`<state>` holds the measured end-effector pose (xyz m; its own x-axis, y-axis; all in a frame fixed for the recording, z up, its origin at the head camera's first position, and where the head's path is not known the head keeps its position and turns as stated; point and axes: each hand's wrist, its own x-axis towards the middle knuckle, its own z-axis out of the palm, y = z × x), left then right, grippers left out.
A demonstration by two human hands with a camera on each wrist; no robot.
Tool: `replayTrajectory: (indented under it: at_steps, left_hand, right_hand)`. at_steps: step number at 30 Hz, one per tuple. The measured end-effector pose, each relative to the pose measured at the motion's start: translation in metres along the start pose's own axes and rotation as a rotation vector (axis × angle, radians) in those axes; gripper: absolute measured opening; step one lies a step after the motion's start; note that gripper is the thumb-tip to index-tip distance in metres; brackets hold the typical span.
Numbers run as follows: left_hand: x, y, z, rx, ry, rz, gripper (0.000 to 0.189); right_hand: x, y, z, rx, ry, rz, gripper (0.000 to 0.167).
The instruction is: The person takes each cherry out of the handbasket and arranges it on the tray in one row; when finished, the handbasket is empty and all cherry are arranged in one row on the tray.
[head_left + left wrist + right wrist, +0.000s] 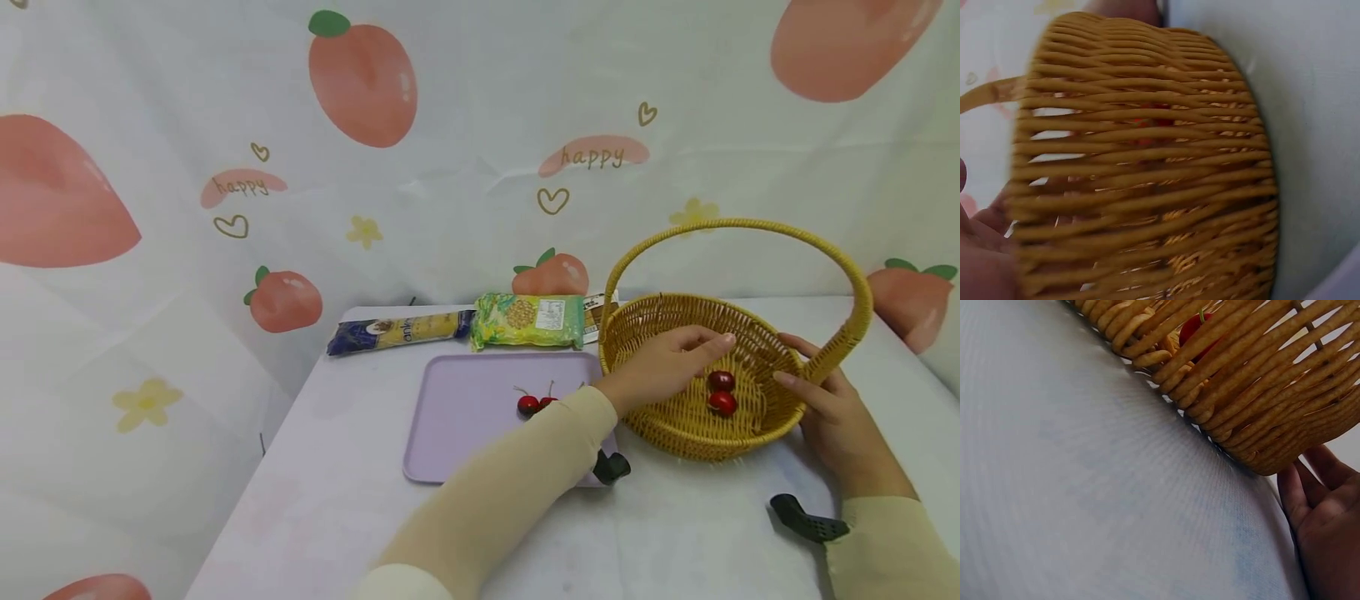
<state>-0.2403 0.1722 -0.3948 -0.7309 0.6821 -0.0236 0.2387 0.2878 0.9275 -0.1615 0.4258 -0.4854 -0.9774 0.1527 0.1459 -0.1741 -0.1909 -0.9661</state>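
Observation:
A yellow wicker basket [708, 446] with a tall arched handle stands on the right side of the table. Two red cherries [722, 392] lie inside on its bottom. My left hand [663, 367] reaches over the basket's left rim, fingers loosely bent, with nothing seen in them; some fingertips are hidden. At the right rim, my right hand [840, 417] holds the basket, thumb on the rim and other fingers outside. Through the weave, the left wrist view shows blurred red. More cherries [528, 406] with stems lie on a lilac tray [465, 417], partly hidden by my left forearm.
Along the back edge lie a blue-and-yellow pasta packet [405, 331], a green-yellow bag [525, 321] and a brown-and-white packet [592, 317] partly behind the basket. A white curtain with fruit prints [450, 208] hangs behind the table. Black wrist mounts [806, 518] jut from both sleeves.

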Motion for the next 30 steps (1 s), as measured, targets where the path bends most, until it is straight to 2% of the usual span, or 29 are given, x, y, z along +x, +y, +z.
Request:
replayTrajectory:
  at_steps: [5,10,13,16,20,23,30]
  left_hand:
    - [0.011,-0.002,0.016,0.068,-0.015,-0.014,0.041]
    - [0.023,-0.003,0.023,0.153,-0.055,-0.015,0.042]
    - [0.029,-0.008,0.025,0.215,-0.107,-0.065,0.040]
    - [0.033,-0.012,0.025,0.288,-0.180,-0.083,0.037]
    - [0.035,-0.014,0.025,0.369,-0.251,-0.007,0.036]
    - [0.034,-0.015,0.025,0.399,-0.289,0.025,0.035]
    - [0.034,-0.016,0.031,0.471,-0.343,0.018,0.039]
  right_hand:
    - [-0.002,0.001,-0.004,-0.001,-0.015,0.004,0.059]
    - [-0.001,0.000,-0.007,0.003,-0.028,-0.007,0.058]
    - [0.000,0.000,-0.006,-0.006,-0.036,-0.004,0.059]
    - [0.001,-0.001,-0.003,-0.033,-0.043,0.011,0.062]
    - [0.002,-0.002,0.000,-0.047,-0.043,0.004,0.062]
    - [0.002,-0.001,-0.001,-0.027,-0.033,-0.005,0.061]
    - [-0.001,0.000,-0.001,-0.021,-0.016,0.011,0.060]
